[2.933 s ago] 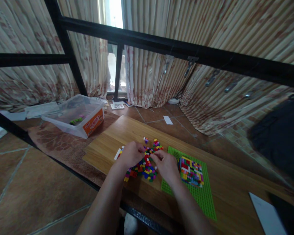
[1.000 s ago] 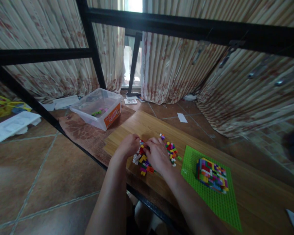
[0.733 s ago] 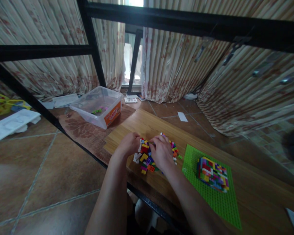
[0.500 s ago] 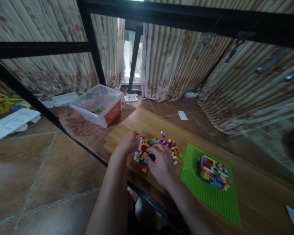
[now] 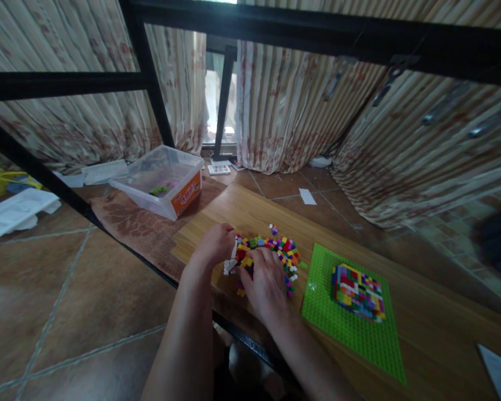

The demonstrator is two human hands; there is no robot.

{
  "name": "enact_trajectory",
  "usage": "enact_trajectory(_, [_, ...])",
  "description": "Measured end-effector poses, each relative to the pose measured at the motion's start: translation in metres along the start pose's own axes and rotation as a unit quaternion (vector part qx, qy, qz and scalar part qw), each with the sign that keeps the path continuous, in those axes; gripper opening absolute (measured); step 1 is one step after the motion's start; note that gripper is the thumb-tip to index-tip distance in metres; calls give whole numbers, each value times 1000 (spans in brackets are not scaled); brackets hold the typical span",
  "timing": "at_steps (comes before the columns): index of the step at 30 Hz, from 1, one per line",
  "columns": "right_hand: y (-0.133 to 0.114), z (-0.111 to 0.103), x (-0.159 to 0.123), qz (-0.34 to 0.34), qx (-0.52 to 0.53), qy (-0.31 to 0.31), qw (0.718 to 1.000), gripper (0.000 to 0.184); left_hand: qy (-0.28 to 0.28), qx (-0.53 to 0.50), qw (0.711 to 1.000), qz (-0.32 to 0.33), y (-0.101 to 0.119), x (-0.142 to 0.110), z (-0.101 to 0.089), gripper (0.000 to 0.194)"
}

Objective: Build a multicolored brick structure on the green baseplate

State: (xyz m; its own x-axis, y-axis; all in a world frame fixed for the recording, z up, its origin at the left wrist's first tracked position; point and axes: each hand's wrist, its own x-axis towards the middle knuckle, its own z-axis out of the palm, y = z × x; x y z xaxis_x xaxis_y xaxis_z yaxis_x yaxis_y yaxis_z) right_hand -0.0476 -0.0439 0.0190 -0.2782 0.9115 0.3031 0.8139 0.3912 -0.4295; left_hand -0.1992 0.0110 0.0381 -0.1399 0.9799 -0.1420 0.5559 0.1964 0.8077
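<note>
A heap of small multicoloured building bricks [image 5: 290, 250] lies on the wooden tabletop. At its left edge is my left hand [image 5: 217, 244], fingers curled inward beside some white bricks [image 5: 230, 266]. The fingertips are turned away, so anything they hold is hidden. Over the near part of the heap my right hand [image 5: 267, 281] reaches in palm down, thumb and fingers apart, touching loose bricks. To the right, a green baseplate [image 5: 317, 301] carries a block built of many colours of bricks [image 5: 359, 292].
Beyond the left end of the wooden table [image 5: 221, 209] stands a clear plastic box [image 5: 150, 197] with an orange label and a few pieces inside. Black metal bars [image 5: 150, 94] cross in front of striped curtains [image 5: 284, 106]. A white sheet [image 5: 499, 365] lies at the lower right.
My right hand has shifted slightly, its fingers still among the bricks. My left hand stays at the heap's left edge. The whole view has moved a little.
</note>
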Motion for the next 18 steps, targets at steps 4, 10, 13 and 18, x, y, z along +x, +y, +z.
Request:
enact_trajectory(4, [9,-10,0,33,114,51,992,24,40,-77,995,43,4,1,-3,20])
enact_trajectory(10, [30,-49,-9,96,279,90,951,20,-217,-285,924,138,42,-17,21,30])
enact_trajectory(13, [45,-70,-20,119,304,111,939,20,-288,-323,891,134,65,-28,46,28])
enact_trajectory(18, [68,-94,-43,187,333,138,914,31,-326,-319,879,138,89,-39,83,19])
